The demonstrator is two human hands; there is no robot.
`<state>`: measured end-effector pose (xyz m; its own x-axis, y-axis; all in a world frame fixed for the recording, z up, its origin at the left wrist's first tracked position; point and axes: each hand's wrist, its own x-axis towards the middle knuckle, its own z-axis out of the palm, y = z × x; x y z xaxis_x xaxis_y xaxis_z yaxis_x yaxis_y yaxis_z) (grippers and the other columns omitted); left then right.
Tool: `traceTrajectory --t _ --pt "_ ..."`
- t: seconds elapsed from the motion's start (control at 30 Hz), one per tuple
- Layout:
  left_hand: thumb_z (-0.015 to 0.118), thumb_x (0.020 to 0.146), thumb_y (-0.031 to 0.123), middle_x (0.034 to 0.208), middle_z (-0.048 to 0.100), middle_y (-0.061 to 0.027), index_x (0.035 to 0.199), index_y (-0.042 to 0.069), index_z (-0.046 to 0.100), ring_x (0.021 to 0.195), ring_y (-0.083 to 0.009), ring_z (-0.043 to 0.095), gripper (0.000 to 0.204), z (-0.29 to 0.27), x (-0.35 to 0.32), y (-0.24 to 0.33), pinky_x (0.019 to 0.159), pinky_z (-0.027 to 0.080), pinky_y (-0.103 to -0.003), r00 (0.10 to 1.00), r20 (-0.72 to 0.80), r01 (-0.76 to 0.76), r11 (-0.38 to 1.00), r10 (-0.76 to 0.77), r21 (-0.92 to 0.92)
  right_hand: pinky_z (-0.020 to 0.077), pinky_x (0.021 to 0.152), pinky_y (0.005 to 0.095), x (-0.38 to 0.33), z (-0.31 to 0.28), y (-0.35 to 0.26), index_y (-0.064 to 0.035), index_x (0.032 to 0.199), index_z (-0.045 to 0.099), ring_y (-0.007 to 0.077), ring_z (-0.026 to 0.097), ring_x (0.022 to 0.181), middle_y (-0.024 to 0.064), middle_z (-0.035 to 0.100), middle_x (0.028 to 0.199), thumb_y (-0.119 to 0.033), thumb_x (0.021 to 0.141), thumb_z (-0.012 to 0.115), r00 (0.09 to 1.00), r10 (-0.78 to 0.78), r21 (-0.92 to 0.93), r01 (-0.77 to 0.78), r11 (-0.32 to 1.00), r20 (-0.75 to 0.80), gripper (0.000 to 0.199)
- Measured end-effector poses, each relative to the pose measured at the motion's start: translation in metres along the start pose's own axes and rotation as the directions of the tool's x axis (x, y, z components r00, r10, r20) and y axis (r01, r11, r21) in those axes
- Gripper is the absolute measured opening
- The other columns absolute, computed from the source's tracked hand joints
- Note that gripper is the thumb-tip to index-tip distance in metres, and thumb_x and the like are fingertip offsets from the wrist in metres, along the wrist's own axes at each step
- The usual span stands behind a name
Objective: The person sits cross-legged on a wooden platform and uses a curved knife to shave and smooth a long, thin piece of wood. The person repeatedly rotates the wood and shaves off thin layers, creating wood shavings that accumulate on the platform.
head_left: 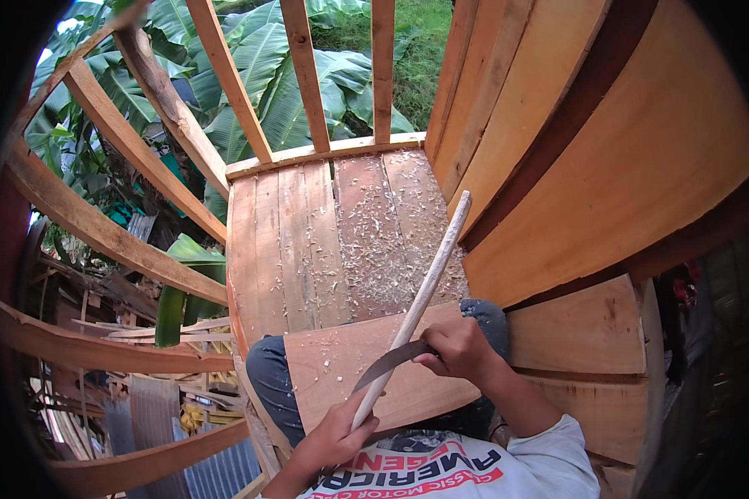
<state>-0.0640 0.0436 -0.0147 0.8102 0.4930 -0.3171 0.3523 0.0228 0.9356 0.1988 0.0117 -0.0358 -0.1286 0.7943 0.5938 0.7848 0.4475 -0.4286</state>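
Note:
A long pale wooden stick [431, 287] slants up and away from my lap, its bark gone along the length I see. Near its lower end, my left hand [334, 434] is closed around it. My right hand [460, 348] grips a knife [389, 361] with a dark, curved blade; the fist hides the handle. The blade lies across the stick a little above my left hand, seemingly against the wood. Beneath both, a flat wooden board [329, 362] rests over my legs, with a few small chips on it.
Curled wood shavings [383, 258] cover much of the plank floor [262, 249] ahead. Wooden slats [308, 75] rail the far and left sides, with broad green leaves [266, 108] beyond. A wall of wide boards [607, 175] rises close on my right.

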Motion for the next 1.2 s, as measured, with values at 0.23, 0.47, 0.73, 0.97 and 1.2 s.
traceTrajectory --t 0.23,0.47,0.73,0.97,1.2 --pt "0.053 0.085 0.001 0.068 0.051 -0.012 0.125 0.001 0.045 0.062 -0.02 0.052 0.04 0.003 0.002 0.01 0.06 0.042 -0.032 1.0 0.001 0.005 1.0 -0.005 0.01 0.0335 0.042 0.0343 -0.013 -0.005 0.001 -0.0006 0.067 0.05 0.0204 0.042 0.041 0.0106 0.042 0.049 -0.03 0.096 0.052 0.988 0.142 0.063 -0.138 0.988 -0.069 0.042" --pt "0.054 0.084 0.0 0.068 0.051 -0.0104 0.125 0.001 0.045 0.063 -0.0179 0.052 0.042 0.007 0.0 0.01 0.061 0.042 -0.03 0.999 -0.033 0.01 0.999 -0.009 0.042 0.0372 0.043 0.0366 -0.027 -0.009 0.011 -0.0022 0.068 0.052 0.027 0.049 0.044 0.0134 0.046 0.051 -0.033 0.093 0.056 0.896 0.414 0.146 -0.394 0.908 -0.158 0.04" --pt "0.054 0.085 0.001 0.069 0.052 -0.0089 0.124 0.002 0.046 0.063 -0.0169 0.051 0.04 0.016 -0.007 0.021 0.061 0.042 -0.03 0.999 0.047 0.024 0.998 -0.027 0.051 0.04 0.043 0.0358 -0.033 -0.022 -0.001 -0.0021 0.069 0.053 0.0293 0.055 0.046 0.0139 0.049 0.051 -0.035 0.091 0.059 0.854 0.465 0.129 -0.446 0.885 -0.235 0.039" --pt "0.055 0.084 0.001 0.07 0.053 -0.0142 0.123 0.0 0.046 0.063 -0.0224 0.053 0.04 0.02 -0.009 0.022 0.061 0.043 -0.033 0.998 -0.046 -0.025 0.989 0.032 0.146 0.043 0.044 0.0382 -0.034 -0.027 -0.002 -0.0062 0.072 0.056 0.0305 0.057 0.049 0.0113 0.053 0.054 -0.037 0.084 0.066 0.866 0.455 0.077 -0.449 0.89 -0.207 0.035" --pt "0.056 0.081 0.0 0.069 0.053 -0.0142 0.122 0.0 0.046 0.062 -0.0217 0.054 0.042 0.02 -0.01 0.024 0.06 0.043 -0.032 0.996 -0.084 -0.019 0.992 0.03 0.127 0.044 0.046 0.0376 -0.03 -0.022 -0.014 -0.0056 0.07 0.055 0.0316 0.058 0.052 0.0114 0.053 0.056 -0.04 0.082 0.068 0.902 0.401 0.011 -0.404 0.915 -0.163 0.039"
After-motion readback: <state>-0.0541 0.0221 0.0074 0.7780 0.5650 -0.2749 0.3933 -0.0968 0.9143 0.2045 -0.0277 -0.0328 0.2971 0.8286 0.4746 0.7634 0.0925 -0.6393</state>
